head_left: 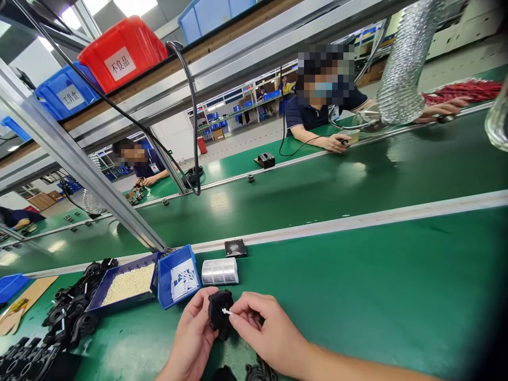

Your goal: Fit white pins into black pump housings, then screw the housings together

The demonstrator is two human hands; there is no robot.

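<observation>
Upright in my left hand is a black plastic housing, gripped by its edge between thumb and fingers. My right hand pinches a thin white pin between thumb and forefinger. The pin's far end meets the middle of the housing's face; how deep it sits I cannot tell. Below my hands lie more black plastic parts, partly cut off by the lower edge. Just beyond my left hand a blue bin holds white pins like this one.
A dark blue tray of small cream pieces stands left of the bin. Behind my hands are a roll of silver labels and a black square block. Black parts pile up at left. Across the belt, co-workers handle parts.
</observation>
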